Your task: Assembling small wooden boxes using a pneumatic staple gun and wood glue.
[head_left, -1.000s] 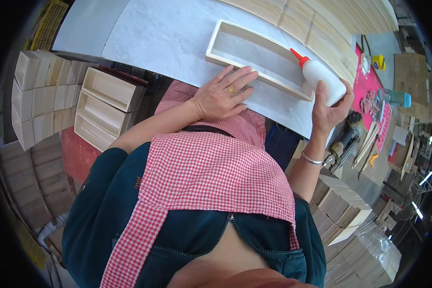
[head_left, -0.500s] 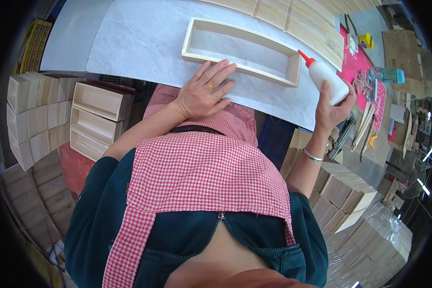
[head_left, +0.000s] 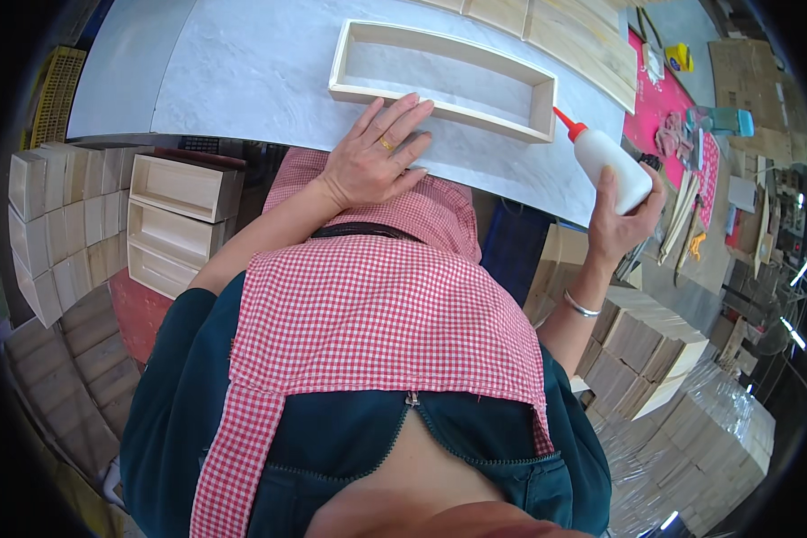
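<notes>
A long rectangular wooden frame [head_left: 448, 110] lies on the grey marbled table [head_left: 242, 81], with the tabletop showing through its middle. My left hand [head_left: 377, 154] rests at the frame's near side, fingers stretched out and slightly spread, the fingertips touching its near wall. In my right hand [head_left: 623, 211] is a white squeeze bottle [head_left: 611, 170] with a red pointed nozzle [head_left: 568, 124]. The bottle is tilted, and its tip is close to the frame's right end; whether it touches the wood I cannot tell.
Flat wooden panels [head_left: 574, 45] lie along the table's far edge. Wooden boxes [head_left: 175, 193] are stacked at the left beside more stacked pieces [head_left: 63, 193]. Stacked wood [head_left: 641, 350] stands at the lower right. A pink surface [head_left: 646, 99] holds cloth and odds and ends.
The view has shifted slightly, so the table and frame sit higher. The bottle's nozzle has come lower along the frame's right end. My left hand keeps its place at the near wall.
</notes>
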The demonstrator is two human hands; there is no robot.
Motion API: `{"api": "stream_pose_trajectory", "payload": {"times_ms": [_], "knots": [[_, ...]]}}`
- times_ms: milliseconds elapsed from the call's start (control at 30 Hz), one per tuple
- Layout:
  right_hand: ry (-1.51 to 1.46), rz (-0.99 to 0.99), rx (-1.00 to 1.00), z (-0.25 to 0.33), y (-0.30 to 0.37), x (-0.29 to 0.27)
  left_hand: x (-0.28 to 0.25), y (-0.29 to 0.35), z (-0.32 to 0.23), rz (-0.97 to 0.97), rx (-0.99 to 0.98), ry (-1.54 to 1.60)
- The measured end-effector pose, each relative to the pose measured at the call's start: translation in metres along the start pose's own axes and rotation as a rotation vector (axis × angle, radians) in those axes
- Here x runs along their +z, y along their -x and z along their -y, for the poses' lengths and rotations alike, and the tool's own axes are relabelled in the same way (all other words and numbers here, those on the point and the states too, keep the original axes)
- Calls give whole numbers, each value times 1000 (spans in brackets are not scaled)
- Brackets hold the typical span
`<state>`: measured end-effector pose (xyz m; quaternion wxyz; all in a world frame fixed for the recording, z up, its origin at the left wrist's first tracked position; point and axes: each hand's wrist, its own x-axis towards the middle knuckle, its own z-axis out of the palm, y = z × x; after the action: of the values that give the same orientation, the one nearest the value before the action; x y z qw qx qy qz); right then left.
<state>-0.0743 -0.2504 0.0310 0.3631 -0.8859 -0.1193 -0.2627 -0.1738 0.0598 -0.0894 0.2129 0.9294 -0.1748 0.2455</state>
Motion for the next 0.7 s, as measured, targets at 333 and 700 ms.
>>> {"api": "stream_pose_trajectory", "payload": {"times_ms": [333, 700], "knots": [[-209, 69, 221, 33, 28, -3, -2, 2, 4, -61, 30, 23], [-555, 330, 26, 121, 51, 112, 3, 10, 6, -19, 59, -72]]}}
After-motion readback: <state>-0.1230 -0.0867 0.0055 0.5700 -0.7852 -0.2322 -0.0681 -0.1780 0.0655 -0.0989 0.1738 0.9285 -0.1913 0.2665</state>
